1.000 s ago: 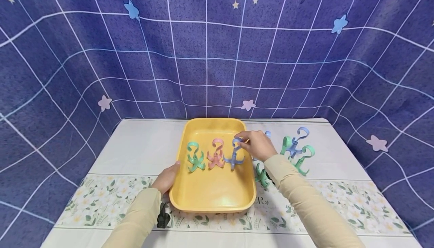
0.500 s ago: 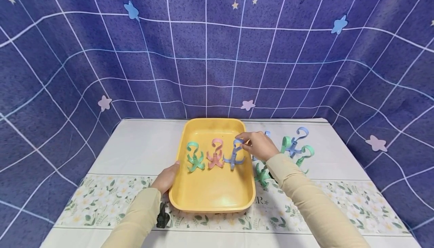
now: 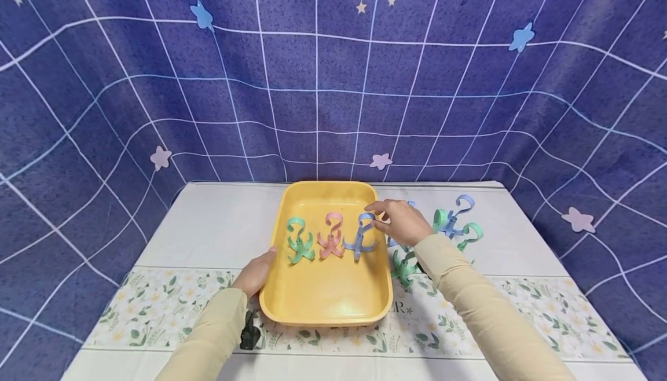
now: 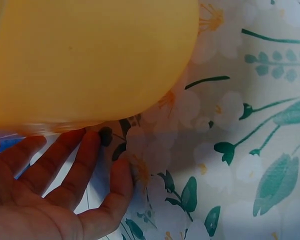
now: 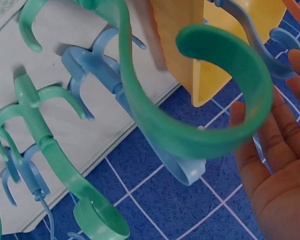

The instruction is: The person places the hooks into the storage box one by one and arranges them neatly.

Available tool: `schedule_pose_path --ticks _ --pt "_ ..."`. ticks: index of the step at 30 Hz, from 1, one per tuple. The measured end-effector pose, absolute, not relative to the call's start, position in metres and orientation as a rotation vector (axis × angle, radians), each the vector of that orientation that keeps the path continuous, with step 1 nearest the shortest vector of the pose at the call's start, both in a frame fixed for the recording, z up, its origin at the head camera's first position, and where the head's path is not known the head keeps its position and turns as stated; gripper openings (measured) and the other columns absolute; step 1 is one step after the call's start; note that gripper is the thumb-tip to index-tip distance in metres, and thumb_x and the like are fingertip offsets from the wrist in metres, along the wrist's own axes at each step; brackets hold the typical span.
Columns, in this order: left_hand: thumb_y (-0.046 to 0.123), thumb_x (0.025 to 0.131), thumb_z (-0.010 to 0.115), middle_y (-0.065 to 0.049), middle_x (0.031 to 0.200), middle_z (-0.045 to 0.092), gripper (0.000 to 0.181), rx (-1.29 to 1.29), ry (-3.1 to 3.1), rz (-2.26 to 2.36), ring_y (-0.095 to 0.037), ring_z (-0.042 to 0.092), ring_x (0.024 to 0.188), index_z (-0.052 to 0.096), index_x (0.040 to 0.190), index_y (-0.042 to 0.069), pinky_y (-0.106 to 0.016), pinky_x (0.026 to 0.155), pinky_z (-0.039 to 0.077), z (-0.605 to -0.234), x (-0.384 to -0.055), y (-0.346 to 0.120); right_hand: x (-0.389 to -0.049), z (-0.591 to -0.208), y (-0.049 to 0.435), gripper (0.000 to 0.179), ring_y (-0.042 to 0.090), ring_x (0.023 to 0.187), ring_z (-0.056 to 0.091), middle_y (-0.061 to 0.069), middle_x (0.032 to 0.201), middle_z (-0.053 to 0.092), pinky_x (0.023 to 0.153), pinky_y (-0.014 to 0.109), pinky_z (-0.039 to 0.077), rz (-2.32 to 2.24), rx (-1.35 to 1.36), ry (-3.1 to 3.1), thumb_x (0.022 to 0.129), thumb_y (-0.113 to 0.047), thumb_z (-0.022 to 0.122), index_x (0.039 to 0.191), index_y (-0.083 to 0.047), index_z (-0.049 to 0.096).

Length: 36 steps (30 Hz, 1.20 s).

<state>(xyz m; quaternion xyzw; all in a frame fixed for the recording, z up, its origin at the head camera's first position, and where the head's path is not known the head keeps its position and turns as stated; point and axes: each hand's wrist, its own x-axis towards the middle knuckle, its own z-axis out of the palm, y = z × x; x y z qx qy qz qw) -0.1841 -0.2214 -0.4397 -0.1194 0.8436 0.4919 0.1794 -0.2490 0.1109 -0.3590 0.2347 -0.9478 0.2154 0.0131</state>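
The yellow tray (image 3: 333,306) lies on the table with three plastic claw hooks in a row: green (image 3: 300,248), pink (image 3: 331,242) and blue (image 3: 359,242). My left hand (image 3: 256,271) holds the tray's left side, thumb at the rim; in the left wrist view its fingers (image 4: 85,165) reach the lower edge. My right hand (image 3: 403,222) is over the right rim, beside the blue hook's curved top. Its fingers are parted in the right wrist view, with the blue hook (image 5: 257,45) near the fingertips and nothing gripped.
More claw hooks lie right of the tray: a green one (image 3: 403,268) close to it, a blue one (image 3: 453,222) and a green one (image 3: 471,233) farther off. A large green hook (image 5: 200,140) is near the right wrist camera. A dark object (image 3: 250,333) is below my left hand.
My right hand has eased slightly to the right, and its fingers have parted from the blue hook's top. The left hand and tray are nearly unmoved.
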Motion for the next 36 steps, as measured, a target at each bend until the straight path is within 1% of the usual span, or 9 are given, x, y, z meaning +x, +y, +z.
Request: schedule_pose_path --ticks 4,10,13,17,19,28,33,36 --pt "0.053 0.110 0.023 -0.017 0.108 0.063 0.069 -0.335 2.391 1.388 -0.026 0.062 0.094 0.046 0.146 -0.002 -0.046 0.092 0.046 -0.441 -0.184 -0.222 -0.248 -0.355 0.114 0.032 0.025 0.094 0.070 0.010 0.112 0.073 0.078 0.042 0.056 0.623 0.739 -2.945 0.095 -0.013 0.073 0.127 -0.010 0.071" --pt "0.055 0.110 0.022 -0.015 0.106 0.063 0.072 -0.327 2.376 1.401 -0.025 0.062 0.093 0.046 0.147 -0.001 -0.048 0.093 0.045 -0.443 -0.184 -0.224 -0.245 -0.349 0.118 0.034 0.025 0.093 0.069 0.011 0.110 0.073 0.077 0.043 0.055 0.606 0.732 -2.922 0.094 -0.013 0.074 0.128 -0.011 0.071" --pt "0.054 0.110 0.022 -0.015 0.102 0.064 0.071 -0.317 2.357 1.428 -0.024 0.064 0.088 0.045 0.148 -0.001 -0.045 0.088 0.050 -0.445 -0.185 -0.226 -0.244 -0.346 0.120 0.033 0.024 0.094 0.068 0.010 0.112 0.073 0.078 0.043 0.055 0.602 0.734 -2.914 0.095 -0.014 0.073 0.128 -0.011 0.071" --pt "0.052 0.110 0.022 -0.016 0.100 0.064 0.070 -0.306 2.327 1.475 -0.023 0.066 0.082 0.044 0.148 -0.003 -0.039 0.075 0.056 -0.448 -0.186 -0.226 -0.242 -0.344 0.123 0.032 0.026 0.096 0.068 0.010 0.116 0.073 0.079 0.043 0.055 0.598 0.736 -2.914 0.095 -0.013 0.073 0.128 -0.010 0.072" --pt "0.052 0.110 0.022 -0.016 0.100 0.065 0.069 -0.305 2.320 1.480 -0.022 0.067 0.082 0.043 0.147 -0.003 -0.038 0.072 0.057 -0.448 -0.185 -0.226 -0.241 -0.343 0.125 0.032 0.027 0.097 0.068 0.011 0.117 0.073 0.079 0.043 0.055 0.594 0.735 -2.916 0.096 -0.013 0.072 0.127 -0.010 0.072" --pt "0.051 0.111 0.021 -0.017 0.105 0.065 0.069 -0.293 2.325 1.460 -0.023 0.066 0.087 0.042 0.148 -0.004 -0.038 0.079 0.055 -0.445 -0.184 -0.225 -0.233 -0.335 0.133 0.030 0.029 0.097 0.069 0.011 0.113 0.073 0.081 0.045 0.056 0.572 0.739 -2.895 0.095 -0.015 0.073 0.124 -0.009 0.073" --pt "0.052 0.110 0.021 -0.016 0.104 0.065 0.071 -0.283 2.340 1.450 -0.022 0.066 0.086 0.043 0.148 -0.004 -0.038 0.079 0.055 -0.447 -0.184 -0.226 -0.228 -0.328 0.137 0.030 0.028 0.097 0.069 0.011 0.114 0.073 0.082 0.046 0.056 0.563 0.722 -2.898 0.096 -0.017 0.072 0.125 -0.010 0.073" --pt "0.052 0.110 0.022 -0.016 0.102 0.065 0.070 -0.291 2.334 1.461 -0.022 0.066 0.084 0.044 0.147 -0.004 -0.037 0.076 0.055 -0.449 -0.184 -0.226 -0.225 -0.324 0.139 0.029 0.027 0.098 0.068 0.010 0.115 0.073 0.081 0.046 0.056 0.569 0.719 -2.896 0.096 -0.018 0.072 0.125 -0.010 0.073"
